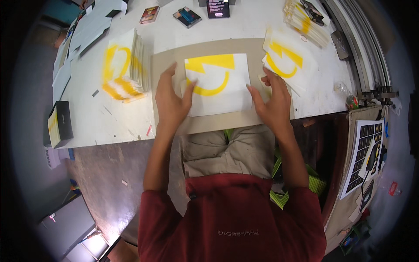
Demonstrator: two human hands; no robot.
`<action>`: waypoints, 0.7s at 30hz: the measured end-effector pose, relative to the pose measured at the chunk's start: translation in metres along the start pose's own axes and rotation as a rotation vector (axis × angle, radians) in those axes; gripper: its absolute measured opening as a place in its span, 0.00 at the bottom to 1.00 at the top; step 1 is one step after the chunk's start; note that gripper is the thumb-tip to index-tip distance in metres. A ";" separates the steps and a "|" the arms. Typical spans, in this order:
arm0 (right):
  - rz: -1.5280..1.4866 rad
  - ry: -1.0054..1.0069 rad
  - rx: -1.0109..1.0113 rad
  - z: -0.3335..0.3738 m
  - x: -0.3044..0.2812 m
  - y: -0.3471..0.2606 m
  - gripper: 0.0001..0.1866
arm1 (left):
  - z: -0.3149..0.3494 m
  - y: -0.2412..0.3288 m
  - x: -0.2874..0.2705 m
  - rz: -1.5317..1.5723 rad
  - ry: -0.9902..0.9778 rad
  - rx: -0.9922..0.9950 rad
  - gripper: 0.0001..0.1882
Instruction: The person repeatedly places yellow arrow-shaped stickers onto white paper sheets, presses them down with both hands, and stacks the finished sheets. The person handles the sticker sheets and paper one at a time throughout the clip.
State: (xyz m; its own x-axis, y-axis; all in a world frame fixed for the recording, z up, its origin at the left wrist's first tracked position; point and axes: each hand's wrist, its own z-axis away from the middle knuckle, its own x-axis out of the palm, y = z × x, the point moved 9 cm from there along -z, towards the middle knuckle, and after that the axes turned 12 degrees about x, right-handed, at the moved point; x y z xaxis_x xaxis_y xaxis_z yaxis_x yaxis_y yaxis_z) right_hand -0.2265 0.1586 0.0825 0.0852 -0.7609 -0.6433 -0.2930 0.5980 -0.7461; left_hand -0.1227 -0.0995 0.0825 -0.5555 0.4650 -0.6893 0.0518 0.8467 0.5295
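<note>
A white square sheet (217, 101) with a yellow angular and curved design lies on a beige board (174, 52) right in front of me. At its left side my left hand (172, 101) is open, fingers spread, the thumb over the sheet's edge; that hand is slightly blurred. My right hand (271, 99) is open too, thumb at the sheet's right edge, fingers stretched toward a fanned pile of similar yellow-marked sheets (301, 72). Whether its fingertips touch that pile, I cannot tell. Neither hand grips anything.
A tall stack of yellow-marked sheets (124, 65) stands on the left, with a black box (64, 123) at the table's left corner. Farther back are a phone (218, 8), a small blue-black item (187, 17) and another stack (303, 26). A metal rail (358, 43) runs along the right.
</note>
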 end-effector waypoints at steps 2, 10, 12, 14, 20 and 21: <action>0.029 -0.102 -0.237 0.007 0.010 -0.015 0.32 | 0.003 0.030 0.010 -0.078 -0.203 0.240 0.35; 0.255 -0.338 -0.417 0.021 0.071 -0.007 0.23 | 0.037 0.029 0.049 -0.154 -0.352 0.389 0.27; 0.290 -0.225 -0.493 0.031 0.072 -0.008 0.20 | 0.043 0.035 0.049 -0.188 -0.273 0.442 0.24; 0.306 -0.138 -0.541 0.041 0.070 -0.008 0.18 | 0.051 0.037 0.050 -0.218 -0.218 0.479 0.22; 0.330 -0.169 -0.495 0.068 0.067 -0.011 0.20 | 0.076 0.060 0.049 -0.320 -0.248 0.394 0.20; 0.348 -0.193 -0.491 0.072 0.069 -0.007 0.21 | 0.081 0.062 0.050 -0.282 -0.258 0.372 0.20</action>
State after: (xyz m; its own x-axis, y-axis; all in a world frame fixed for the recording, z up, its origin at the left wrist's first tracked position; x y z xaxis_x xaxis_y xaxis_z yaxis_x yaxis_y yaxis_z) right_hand -0.1500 0.1202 0.0314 0.0634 -0.4563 -0.8876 -0.7333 0.5819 -0.3516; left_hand -0.0797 -0.0024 0.0406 -0.3709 0.2149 -0.9035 0.2471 0.9606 0.1271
